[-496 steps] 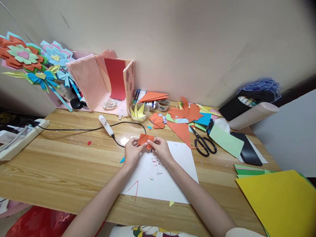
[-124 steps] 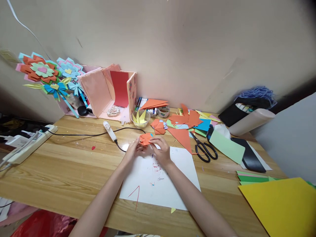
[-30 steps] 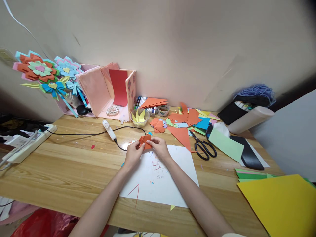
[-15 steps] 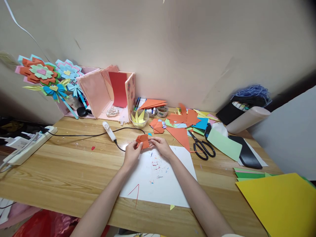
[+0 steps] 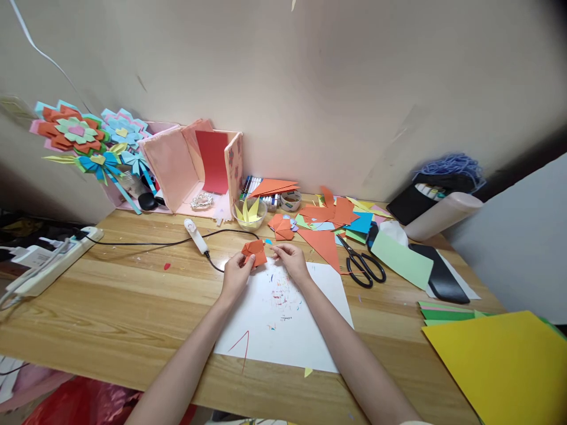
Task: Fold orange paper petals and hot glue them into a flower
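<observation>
Wooden worktop (image 5: 133,307): person's left hand (image 5: 236,277) grips folded orange paper (image 5: 257,249), right hand (image 5: 292,261) beside it, grip narrow, contents unclear; aligned edges should favour clean creases.

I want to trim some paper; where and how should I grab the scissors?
Best by the black handles, right hand coming from the near right side: the scissors look flat, with loops towards you and blades pointing away to the left.
</observation>
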Demonstrator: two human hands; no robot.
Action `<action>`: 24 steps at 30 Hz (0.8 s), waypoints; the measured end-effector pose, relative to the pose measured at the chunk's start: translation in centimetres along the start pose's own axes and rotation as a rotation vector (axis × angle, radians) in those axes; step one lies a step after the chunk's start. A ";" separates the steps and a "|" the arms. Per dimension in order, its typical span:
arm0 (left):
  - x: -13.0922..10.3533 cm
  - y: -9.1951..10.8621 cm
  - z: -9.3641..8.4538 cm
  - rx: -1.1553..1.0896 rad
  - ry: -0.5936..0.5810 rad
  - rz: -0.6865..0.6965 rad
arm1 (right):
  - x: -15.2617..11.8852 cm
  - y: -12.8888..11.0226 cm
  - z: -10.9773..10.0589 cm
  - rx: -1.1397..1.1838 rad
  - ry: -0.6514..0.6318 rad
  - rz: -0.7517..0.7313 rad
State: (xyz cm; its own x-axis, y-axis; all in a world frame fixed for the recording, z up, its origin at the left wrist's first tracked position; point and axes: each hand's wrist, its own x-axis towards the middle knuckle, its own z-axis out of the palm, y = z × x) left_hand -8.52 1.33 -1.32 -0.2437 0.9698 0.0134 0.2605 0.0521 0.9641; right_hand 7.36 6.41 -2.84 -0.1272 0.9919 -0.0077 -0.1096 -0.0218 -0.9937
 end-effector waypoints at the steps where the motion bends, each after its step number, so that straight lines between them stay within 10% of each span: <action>1: 0.0 0.0 0.0 -0.003 0.004 0.000 | 0.0 0.0 0.0 -0.008 0.008 -0.006; 13: -0.3 0.1 0.6 -0.072 -0.064 0.005 | -0.7 -0.4 -0.1 0.064 -0.064 -0.032; 24: 1.1 2.2 1.6 -0.046 -0.153 -0.022 | -0.3 -0.9 -4.9 0.166 0.068 0.076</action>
State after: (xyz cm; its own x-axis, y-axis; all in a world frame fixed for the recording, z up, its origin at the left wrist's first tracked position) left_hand -6.75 2.91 0.41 -0.1025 0.9937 -0.0446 0.2126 0.0657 0.9749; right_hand 12.32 6.70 -2.47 -0.0749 0.9926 -0.0954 -0.2641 -0.1120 -0.9580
